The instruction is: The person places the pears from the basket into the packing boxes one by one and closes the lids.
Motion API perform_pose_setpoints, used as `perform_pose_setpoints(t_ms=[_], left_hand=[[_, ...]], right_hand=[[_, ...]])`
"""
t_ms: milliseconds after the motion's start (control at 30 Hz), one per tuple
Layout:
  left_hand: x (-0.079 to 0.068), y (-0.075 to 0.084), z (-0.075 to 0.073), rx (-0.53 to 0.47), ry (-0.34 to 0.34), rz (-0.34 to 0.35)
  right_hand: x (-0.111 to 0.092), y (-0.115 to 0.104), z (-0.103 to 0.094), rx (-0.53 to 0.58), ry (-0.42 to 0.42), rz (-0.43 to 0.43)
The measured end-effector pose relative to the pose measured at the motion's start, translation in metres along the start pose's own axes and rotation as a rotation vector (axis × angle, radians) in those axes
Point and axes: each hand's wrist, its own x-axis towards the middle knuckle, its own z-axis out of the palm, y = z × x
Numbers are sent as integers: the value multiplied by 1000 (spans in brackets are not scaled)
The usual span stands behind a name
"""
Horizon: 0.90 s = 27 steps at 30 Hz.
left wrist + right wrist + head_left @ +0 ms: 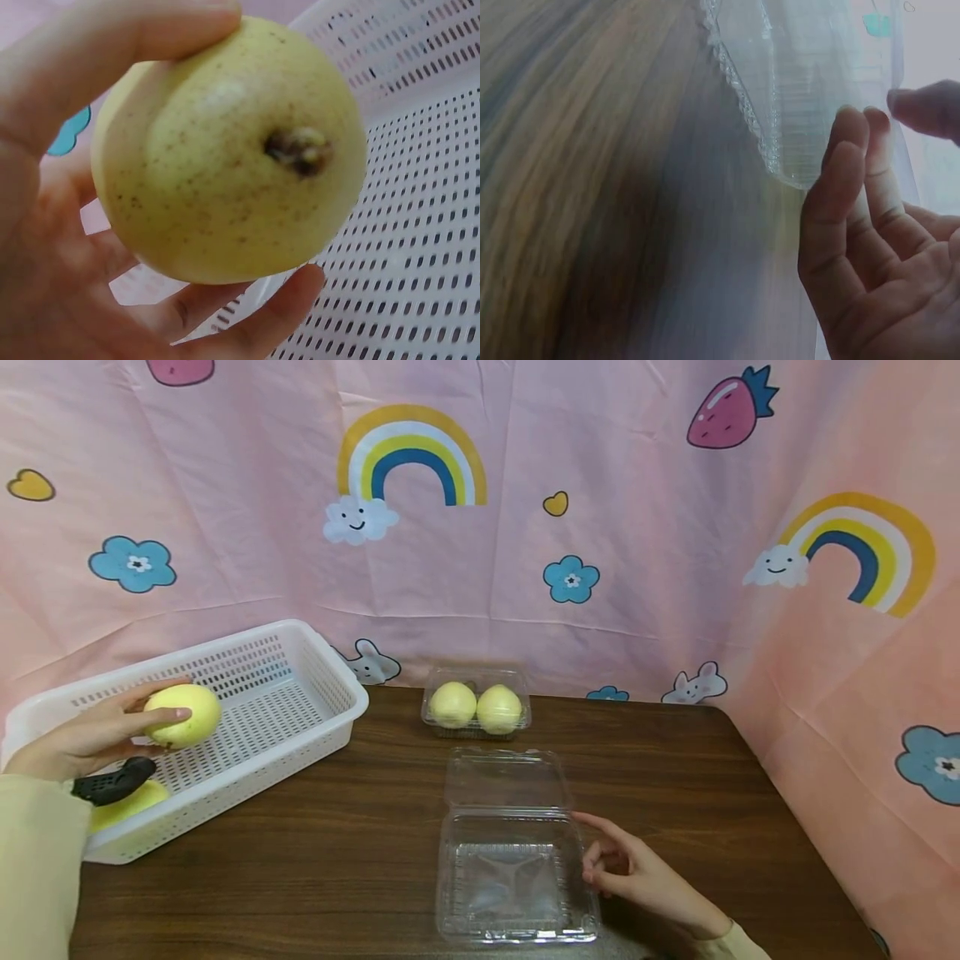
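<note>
A yellow pear (189, 717) is gripped in my left hand (93, 731), thumb and fingers around its sides, above the white basket. Up close in the left wrist view, the pear (232, 195) has brown specks and a dark hollow at one end. Near the table's front stands a clear plastic clamshell box (517, 877), its lid (508, 779) tipped back and no fruit inside. My right hand (637, 872) rests at the box's right side, index finger reaching to the hinge corner, the others loosely bent. In the right wrist view its fingertips (847, 124) overlap the box wall.
A white perforated basket (330, 697) stands at the left; another yellow fruit (131, 806) lies in its near corner, partly hidden by the black wrist strap (112, 783). A closed clear box (480, 681) with two pears stands at the back, by the printed pink curtain (510, 568).
</note>
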Motion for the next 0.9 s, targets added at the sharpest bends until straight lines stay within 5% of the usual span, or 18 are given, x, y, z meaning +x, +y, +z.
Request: perform_pose_setpoints(t_ms=[400, 900], left_hand=[[0, 22, 14, 123, 29, 5], [4, 50, 44, 137, 50, 11]], right_hand=[[14, -2, 10, 10, -6, -45], [24, -7, 20, 14, -11, -17]])
